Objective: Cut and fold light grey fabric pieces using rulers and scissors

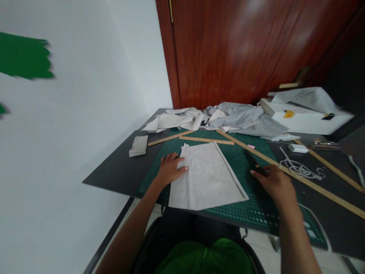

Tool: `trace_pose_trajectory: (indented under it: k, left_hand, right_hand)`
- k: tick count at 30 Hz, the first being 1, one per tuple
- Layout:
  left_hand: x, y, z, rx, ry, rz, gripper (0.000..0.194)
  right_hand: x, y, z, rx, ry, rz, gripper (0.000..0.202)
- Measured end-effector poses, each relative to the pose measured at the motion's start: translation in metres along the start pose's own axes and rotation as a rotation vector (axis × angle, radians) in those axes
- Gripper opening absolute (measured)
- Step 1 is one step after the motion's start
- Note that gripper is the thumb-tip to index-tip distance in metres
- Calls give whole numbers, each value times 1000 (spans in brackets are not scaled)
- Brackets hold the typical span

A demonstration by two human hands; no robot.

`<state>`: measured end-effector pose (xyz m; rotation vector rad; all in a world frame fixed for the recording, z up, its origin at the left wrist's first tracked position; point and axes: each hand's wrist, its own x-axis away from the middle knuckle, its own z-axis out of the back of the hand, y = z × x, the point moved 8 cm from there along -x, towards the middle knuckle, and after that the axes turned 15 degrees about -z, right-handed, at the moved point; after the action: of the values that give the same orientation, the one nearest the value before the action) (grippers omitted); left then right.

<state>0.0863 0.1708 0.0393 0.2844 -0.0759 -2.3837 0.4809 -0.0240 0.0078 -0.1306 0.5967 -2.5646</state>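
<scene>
A piece of pale grey-white fabric (209,177) lies on the green cutting mat (242,154), with folded strips along its left and right sides. My left hand (170,169) rests on its left edge, thumb and fingers apart over the folded strip. To the right of the fabric, my right hand (275,182) is closed on a dark pair of scissors (254,163), whose blades point away from me and look slightly blurred. The scissors' handles are mostly hidden by my fingers.
Several wooden rulers (207,140) lie across the mat and table. At the back are crumpled fabric pieces (236,116) and a white box (302,116). A small fabric stack (138,145) sits left; tangled white cord (302,169) and a white block (298,148) lie right.
</scene>
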Motion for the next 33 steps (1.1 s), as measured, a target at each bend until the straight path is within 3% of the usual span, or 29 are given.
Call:
trace_pose_trajectory:
  k: [4, 9, 14, 18, 22, 26, 28, 30, 33]
  left_hand:
    - [-52, -12, 2, 104, -52, 106, 32]
    - [-110, -41, -2, 145, 37, 237, 39]
    - [-120, -69, -15, 275, 202, 272, 38]
    - [-121, -84, -21, 447, 287, 223, 18]
    - [-127, -90, -19, 653, 416, 186, 25]
    - [-129, -90, -18, 856, 505, 175, 27]
    - [-128, -88, -18, 910, 515, 178, 29]
    - [-127, -88, -17, 920, 514, 181, 29]
    - [-127, -90, -14, 871, 504, 188, 28]
  right_hand:
    - [20, -23, 5, 204, 73, 68, 43]
    - [33, -40, 10, 335, 109, 130, 33]
    - [39, -46, 15, 404, 223, 177, 32]
    - [48, -57, 15, 407, 307, 236, 34]
    - [78, -91, 11, 155, 149, 557, 31]
    - [101, -130, 36, -73, -108, 735, 26]
    - [93, -156, 53, -149, -171, 748, 24]
    - [74, -182, 56, -214, -225, 753, 27]
    - [41, -212, 26, -306, -276, 778, 34]
